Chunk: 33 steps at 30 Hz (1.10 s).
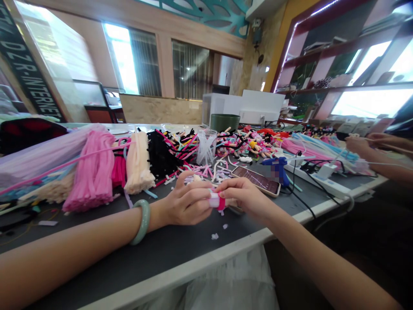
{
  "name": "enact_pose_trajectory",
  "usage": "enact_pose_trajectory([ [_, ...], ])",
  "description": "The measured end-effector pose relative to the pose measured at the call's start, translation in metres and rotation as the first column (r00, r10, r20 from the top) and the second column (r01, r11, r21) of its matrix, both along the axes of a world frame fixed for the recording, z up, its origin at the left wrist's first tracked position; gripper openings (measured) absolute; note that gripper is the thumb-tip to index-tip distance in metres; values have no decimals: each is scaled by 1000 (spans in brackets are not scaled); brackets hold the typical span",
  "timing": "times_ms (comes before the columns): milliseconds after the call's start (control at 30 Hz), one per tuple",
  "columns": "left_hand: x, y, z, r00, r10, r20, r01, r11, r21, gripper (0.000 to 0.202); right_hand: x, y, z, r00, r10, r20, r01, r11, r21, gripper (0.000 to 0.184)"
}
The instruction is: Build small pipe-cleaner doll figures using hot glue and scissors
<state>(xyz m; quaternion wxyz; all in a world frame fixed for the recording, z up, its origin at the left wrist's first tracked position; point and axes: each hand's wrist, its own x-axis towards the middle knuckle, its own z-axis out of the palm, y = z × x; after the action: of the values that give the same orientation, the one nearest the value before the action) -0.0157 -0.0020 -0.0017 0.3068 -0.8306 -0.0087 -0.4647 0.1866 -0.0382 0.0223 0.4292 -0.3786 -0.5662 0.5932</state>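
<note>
My left hand [190, 200], with a pale green bangle [144, 221] on its wrist, is closed around a small pipe-cleaner figure [214, 200] in white and pink. The fingers of my right hand [243, 196] pinch the bright pink band at the figure's right end. Much of the figure is hidden behind my fingers. Both hands are held just above the dark table [180, 249], close to its front edge. Behind my right hand lies a phone [258, 180], with a blue glue gun [280, 170] beside it. Small white scraps [215, 236] lie below my hands.
Bundles of pink [92, 172] and cream pipe cleaners [138, 163] lie at the left. A clear cup [206, 146] stands before a colourful heap of pieces [254, 142]. A white power strip [316, 176] with cables lies at the right, near another person's hands [364, 146].
</note>
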Motion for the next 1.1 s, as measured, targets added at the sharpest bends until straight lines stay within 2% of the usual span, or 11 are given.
enact_pose_trajectory([
  [133, 3, -1, -3, 998, 14, 55, -10, 998, -65, 24, -1, 0, 0, 999, -15, -42, 12, 998, -63, 11],
  [233, 4, -3, 1, 999, 37, 8, -36, 992, -120, 27, -1, 1, -1, 999, -36, -36, 33, 997, -74, 11],
  [367, 5, -4, 8, 997, 17, -73, -32, 978, -208, 42, 0, 4, -5, 995, -90, -34, 88, 995, -56, 11],
  [433, 6, -5, 10, 996, 64, -70, -80, 962, -262, 40, 0, 5, -6, 993, -116, -17, 115, 993, -37, 13],
  [600, 11, -9, 9, 986, 169, -13, -162, 914, -371, 23, -3, 4, -4, 976, -191, 107, 179, 977, 113, 12],
  [767, 12, -11, 9, 983, 179, -42, -180, 892, -414, 10, -3, 1, -1, 948, -232, 217, 165, 943, 289, 12],
  [933, 14, -12, 9, 988, 145, -47, -150, 883, -445, 11, -3, 3, -3, 925, -287, 250, 189, 917, 352, 12],
  [1100, 14, -9, 9, 993, 121, 7, -102, 868, -486, 9, 1, 5, -1, 918, -320, 233, 227, 908, 351, 13],
])
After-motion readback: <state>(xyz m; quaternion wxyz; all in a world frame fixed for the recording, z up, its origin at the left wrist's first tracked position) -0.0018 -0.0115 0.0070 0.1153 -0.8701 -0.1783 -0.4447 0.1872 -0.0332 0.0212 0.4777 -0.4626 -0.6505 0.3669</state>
